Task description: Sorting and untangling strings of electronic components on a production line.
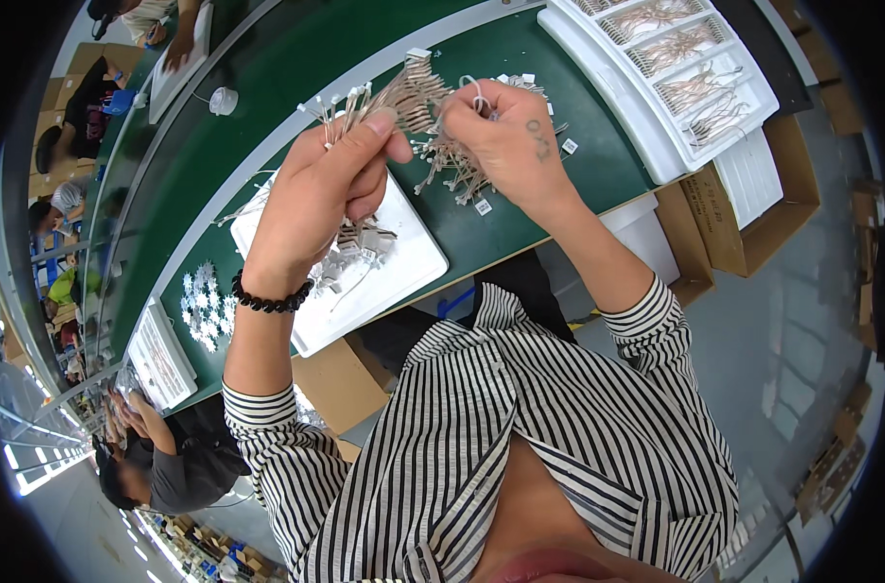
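Observation:
My left hand (330,180) is raised above the green workbench (267,78), pinching a small bunch of thin tan wire leads with white plug ends (340,102) between thumb and fingers. A black bead bracelet sits on that wrist. My right hand (501,136) is close beside it, fingers closed on a thin white loop (476,92) at the same bundle. Under both hands lies a loose heap of more tan leads (433,121). A white rectangular tray (403,267) lies below my left hand with a few white connectors on it.
A white compartment tray (656,146) holding sorted wire bundles sits at the upper right, with open cardboard boxes (753,223) below it. Small white star-shaped parts (204,301) and another white tray (160,360) lie to the left. Other people work along the bench at the left.

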### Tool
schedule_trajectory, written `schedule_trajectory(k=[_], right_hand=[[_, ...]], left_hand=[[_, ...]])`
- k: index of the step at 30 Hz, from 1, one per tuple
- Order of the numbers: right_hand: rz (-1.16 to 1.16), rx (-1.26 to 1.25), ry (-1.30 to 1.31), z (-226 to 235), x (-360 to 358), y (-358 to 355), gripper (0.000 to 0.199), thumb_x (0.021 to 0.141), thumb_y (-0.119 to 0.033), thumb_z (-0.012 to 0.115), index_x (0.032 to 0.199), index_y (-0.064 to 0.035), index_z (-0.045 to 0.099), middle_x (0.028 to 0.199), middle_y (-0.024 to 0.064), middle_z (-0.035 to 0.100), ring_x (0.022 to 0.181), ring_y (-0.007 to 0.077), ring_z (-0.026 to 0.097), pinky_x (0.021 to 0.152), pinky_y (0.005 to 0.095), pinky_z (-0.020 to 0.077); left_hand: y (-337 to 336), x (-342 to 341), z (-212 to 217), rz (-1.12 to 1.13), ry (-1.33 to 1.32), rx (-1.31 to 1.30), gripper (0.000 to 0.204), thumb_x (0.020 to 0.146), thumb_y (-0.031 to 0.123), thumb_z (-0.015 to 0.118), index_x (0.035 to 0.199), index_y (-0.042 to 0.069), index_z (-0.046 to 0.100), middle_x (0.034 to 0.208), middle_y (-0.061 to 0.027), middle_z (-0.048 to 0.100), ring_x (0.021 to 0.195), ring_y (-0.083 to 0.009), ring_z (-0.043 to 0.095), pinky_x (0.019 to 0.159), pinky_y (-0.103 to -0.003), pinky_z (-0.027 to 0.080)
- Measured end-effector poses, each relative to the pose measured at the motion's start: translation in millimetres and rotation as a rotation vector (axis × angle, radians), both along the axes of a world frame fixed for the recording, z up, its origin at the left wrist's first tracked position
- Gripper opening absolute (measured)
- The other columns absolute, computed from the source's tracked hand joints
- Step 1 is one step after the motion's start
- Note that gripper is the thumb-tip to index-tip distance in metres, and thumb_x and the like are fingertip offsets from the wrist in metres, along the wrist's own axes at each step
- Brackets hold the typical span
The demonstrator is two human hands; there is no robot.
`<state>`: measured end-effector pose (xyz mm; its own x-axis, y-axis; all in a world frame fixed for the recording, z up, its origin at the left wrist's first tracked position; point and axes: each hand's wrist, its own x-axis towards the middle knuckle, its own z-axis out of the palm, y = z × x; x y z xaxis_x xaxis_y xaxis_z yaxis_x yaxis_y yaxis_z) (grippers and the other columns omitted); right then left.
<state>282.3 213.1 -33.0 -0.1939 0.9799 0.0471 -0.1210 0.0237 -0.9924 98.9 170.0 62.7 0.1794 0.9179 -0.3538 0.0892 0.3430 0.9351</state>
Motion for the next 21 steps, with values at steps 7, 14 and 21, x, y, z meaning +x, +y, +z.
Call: schedule_trajectory(k=[7, 14, 21], right_hand=[[-0.03, -0.275, 0.232, -10.0, 9.4, -1.2, 0.011, 0.091, -0.011, 0.06, 0.087, -0.002, 0.066, 0.073, 0.0058, 0.061, 0.049, 0.008, 0.044, 0.042, 0.022, 0.0323], [0.233, -0.458, 0.585, 9.1, 10.2, -45.5, 0.013, 0.094, -0.013, 0.056, 0.092, -0.0018, 0.062, 0.084, 0.012, 0.064, 0.048, 0.0111, 0.045, 0.04, 0.0226, 0.0318], [0.273, -0.583, 0.634, 9.6, -3.5, -47.7, 0.013, 0.095, -0.014, 0.058, 0.096, -0.001, 0.06, 0.089, 0.0159, 0.065, 0.049, 0.0125, 0.047, 0.04, 0.023, 0.0328]], left_hand=[[0.2, -15.7, 3.1, 0.091, -0.396, 0.096, 0.031, 0.109, 0.027, 0.046, 0.092, 0.005, 0.06, 0.057, 0.0062, 0.032, 0.05, -0.007, 0.032, 0.049, -0.022, 0.027], [17.0, -6.9, -8.8, 0.143, -0.791, 0.281, 0.027, 0.109, 0.027, 0.043, 0.092, 0.01, 0.054, 0.061, 0.0051, 0.033, 0.058, -0.0099, 0.034, 0.058, -0.027, 0.032], [21.0, 11.0, -24.4, 0.238, -0.805, 0.376, 0.028, 0.11, 0.028, 0.042, 0.091, 0.011, 0.052, 0.064, 0.0034, 0.037, 0.067, -0.013, 0.042, 0.069, -0.031, 0.037]])
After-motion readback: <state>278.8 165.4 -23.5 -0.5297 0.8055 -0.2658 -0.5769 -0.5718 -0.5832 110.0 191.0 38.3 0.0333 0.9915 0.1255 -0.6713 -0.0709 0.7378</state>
